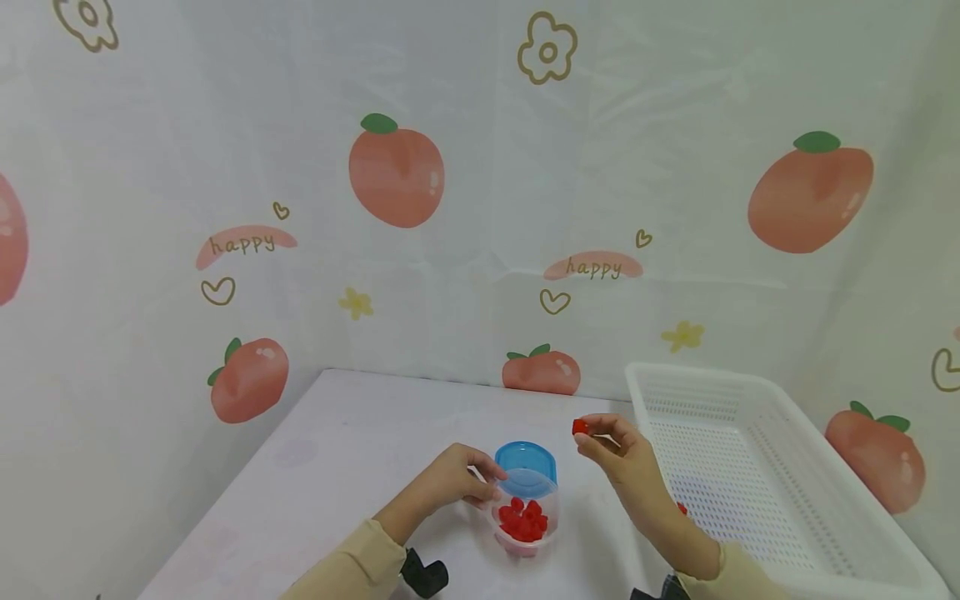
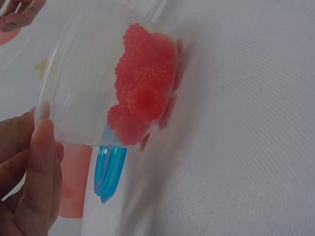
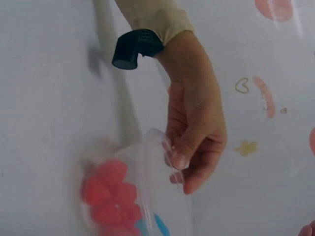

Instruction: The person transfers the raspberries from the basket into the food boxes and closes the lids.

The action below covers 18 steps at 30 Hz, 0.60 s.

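A clear round plastic container (image 2: 81,73) stands on the table with several red raspberries (image 2: 147,76) in its bottom. My left hand (image 1: 459,477) pinches its rim between thumb and fingers, as the left wrist view shows close up. To the right and above the container, my right hand (image 1: 628,462) holds a single red raspberry (image 1: 580,427) between thumb and fingertips. A blue lid (image 1: 525,454) is just behind the container. Only the fingertips of the right hand (image 3: 307,231) enter the right wrist view, at its lower right corner.
A large white perforated basket (image 1: 750,467) stands at the right of the white table (image 1: 360,450). One red piece (image 1: 682,507) shows in it, partly hidden by the right forearm. A fruit-printed curtain (image 1: 480,275) hangs behind the table.
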Tool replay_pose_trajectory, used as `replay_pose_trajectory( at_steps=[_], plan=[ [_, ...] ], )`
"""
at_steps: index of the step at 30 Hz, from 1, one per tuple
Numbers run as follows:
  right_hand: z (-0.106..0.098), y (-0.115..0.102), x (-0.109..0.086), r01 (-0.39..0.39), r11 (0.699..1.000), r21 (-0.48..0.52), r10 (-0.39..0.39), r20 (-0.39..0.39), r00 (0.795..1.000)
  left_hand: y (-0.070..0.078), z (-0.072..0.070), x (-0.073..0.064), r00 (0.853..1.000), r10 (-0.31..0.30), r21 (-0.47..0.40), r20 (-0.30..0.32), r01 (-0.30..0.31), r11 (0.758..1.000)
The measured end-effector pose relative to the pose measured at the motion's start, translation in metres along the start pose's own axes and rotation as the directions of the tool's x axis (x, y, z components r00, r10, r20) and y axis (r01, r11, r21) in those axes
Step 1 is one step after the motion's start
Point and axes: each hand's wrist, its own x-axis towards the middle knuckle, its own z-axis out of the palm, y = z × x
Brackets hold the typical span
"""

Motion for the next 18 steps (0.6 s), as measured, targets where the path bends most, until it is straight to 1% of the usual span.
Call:
replay_pose_trajectory(
  at_steps=[4, 6, 10, 13, 15, 18],
  plan=[
    [0.01, 0.007, -0.008, -0.084, 0.996, -0.031, 0.085, 0.029, 0.996, 0.001, 0.001, 0.0, 1.0, -0.004, 0.002, -0.004, 0.004, 1.0],
    [0.014, 0.012, -0.011, -0.109, 0.993, -0.044, 0.111, 0.041, 0.993, 0.002, 0.001, -0.001, 1.0, -0.008, 0.003, -0.006, 0.008, 1.0],
    [0.018, 0.024, -0.016, -0.14, 0.988, -0.058, 0.145, 0.093, 0.985, 0.002, 0.001, -0.002, 1.0, -0.004, 0.011, -0.006, 0.004, 1.0],
    [0.019, 0.032, -0.018, -0.156, 0.984, -0.085, 0.166, 0.138, 0.976, 0.001, 0.001, -0.001, 1.0, 0.0, 0.014, -0.005, 0.0, 1.0],
    [0.02, 0.037, -0.02, -0.164, 0.979, -0.117, 0.181, 0.149, 0.972, 0.001, 0.001, -0.001, 1.0, -0.001, 0.012, -0.005, 0.001, 1.0],
    [0.022, 0.043, -0.021, -0.15, 0.978, -0.145, 0.173, 0.165, 0.971, 0.001, 0.001, 0.0, 1.0, -0.001, 0.007, -0.002, 0.001, 1.0]
  ],
)
